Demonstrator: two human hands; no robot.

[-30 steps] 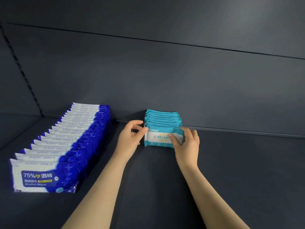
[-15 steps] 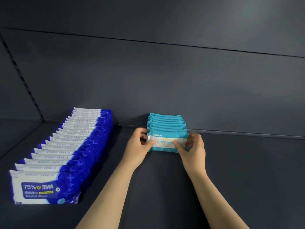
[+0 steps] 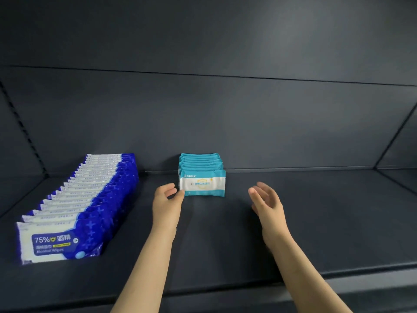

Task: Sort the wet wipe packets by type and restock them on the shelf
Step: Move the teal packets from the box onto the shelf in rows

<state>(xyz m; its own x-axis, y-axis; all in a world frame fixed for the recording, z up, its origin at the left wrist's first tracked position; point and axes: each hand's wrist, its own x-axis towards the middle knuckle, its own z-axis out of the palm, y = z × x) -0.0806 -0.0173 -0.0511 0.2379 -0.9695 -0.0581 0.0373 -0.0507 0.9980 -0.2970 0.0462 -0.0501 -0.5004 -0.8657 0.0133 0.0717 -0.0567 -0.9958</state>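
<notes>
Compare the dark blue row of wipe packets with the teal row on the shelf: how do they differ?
The dark blue row is far longer, running from the back wall almost to the front edge of the shelf; the teal row is short and stays at the back. Dark blue row packets look wider than teal row packets. The dark blue row sits left, the teal row mid-shelf. Both stand on edge, labels facing forward.

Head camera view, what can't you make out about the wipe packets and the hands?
Rear teal packets: head view, faces hidden by the front teal packet; only top edges show.
Its print: head view, too small and blurred.
Left hand: head view, contact with that packet's edge unclear, fingers overlap it.
Right hand: head view, fingers blurred.
</notes>
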